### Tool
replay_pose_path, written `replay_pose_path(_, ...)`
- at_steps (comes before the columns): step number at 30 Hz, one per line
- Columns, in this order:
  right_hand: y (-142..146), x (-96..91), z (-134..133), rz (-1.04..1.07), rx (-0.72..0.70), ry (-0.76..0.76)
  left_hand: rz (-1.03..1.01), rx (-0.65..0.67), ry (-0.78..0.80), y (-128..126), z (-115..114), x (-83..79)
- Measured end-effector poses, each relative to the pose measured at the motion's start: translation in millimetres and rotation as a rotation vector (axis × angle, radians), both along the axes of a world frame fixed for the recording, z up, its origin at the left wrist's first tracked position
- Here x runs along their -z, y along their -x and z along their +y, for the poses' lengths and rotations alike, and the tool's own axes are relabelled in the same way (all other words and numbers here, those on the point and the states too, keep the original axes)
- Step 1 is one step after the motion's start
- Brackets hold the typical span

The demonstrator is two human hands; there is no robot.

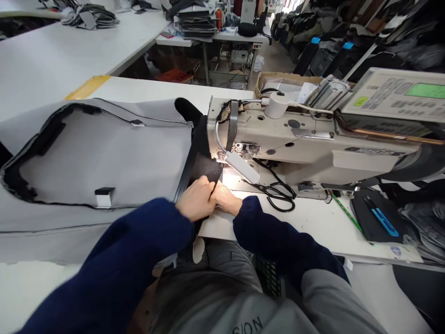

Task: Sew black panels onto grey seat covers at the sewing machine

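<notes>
A large grey sewn cover [146,157] with black edging spreads over the table to the left. Its black fabric end [205,167] reaches up to the lit needle area of the sewing machine [299,139]. My left hand [196,198] is closed on this black fabric just in front of the needle area. Right beside it, touching it, my right hand [225,197] is also closed at the fabric's edge. The fingertips of both hands are partly hidden. Black-handled scissors [281,191] lie on the machine bed, right of my right hand, under the small white lamp [242,167].
A control panel [392,95] sits above the machine's right end. On the table's right lie a blue cutter [385,221], a green striped pencil [347,212] and stacked dark fabric pieces [426,227]. Behind stand a cardboard box [260,83] and another worktable with piled pieces [197,23].
</notes>
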State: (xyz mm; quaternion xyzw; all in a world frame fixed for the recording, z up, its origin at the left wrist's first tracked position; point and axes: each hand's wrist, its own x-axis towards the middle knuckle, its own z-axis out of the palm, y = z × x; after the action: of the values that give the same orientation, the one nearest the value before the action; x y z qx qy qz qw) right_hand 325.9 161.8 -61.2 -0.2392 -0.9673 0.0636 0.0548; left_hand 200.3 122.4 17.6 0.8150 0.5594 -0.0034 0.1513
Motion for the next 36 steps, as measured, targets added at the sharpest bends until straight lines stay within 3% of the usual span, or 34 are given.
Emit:
replay_pose_path(2,-8,-1.8,-6,0.03,-0.071,0.025,-0.063,-0.079,-0.161,1,-38,5.2)
replay_pose_path(5,-29,-1.7,-33,0.172,-0.187,0.06,-0.142,-0.197,-0.34,-1,-79,30.2)
replay_pose_path(7,-42,0.2,-59,0.223,-0.196,0.036,-0.192,-0.164,-0.435,-1,-90,50.2)
replay_pose_path(9,-50,2.7,-83,0.232,-0.157,-0.039,-0.24,-0.032,-0.487,3,-92,66.6)
replay_pose_path(11,-52,5.5,-100,0.242,-0.108,-0.139,-0.283,0.101,-0.499,9,-88,77.0)
replay_pose_path(14,-47,9.7,-108,0.242,-0.063,-0.233,-0.34,0.196,-0.529,18,-78,83.0)
replay_pose_path(22,-30,13.1,-91,0.198,0.017,-0.242,-0.371,0.314,-0.611,29,-40,82.1)
replay_pose_path(30,-15,14.2,-77,0.22,0.05,-0.343,-0.281,0.438,-0.544,35,-5,77.4)
replay_pose_path(36,-4,15.4,-67,0.151,0.104,-0.264,-0.266,0.525,-0.579,37,19,77.2)
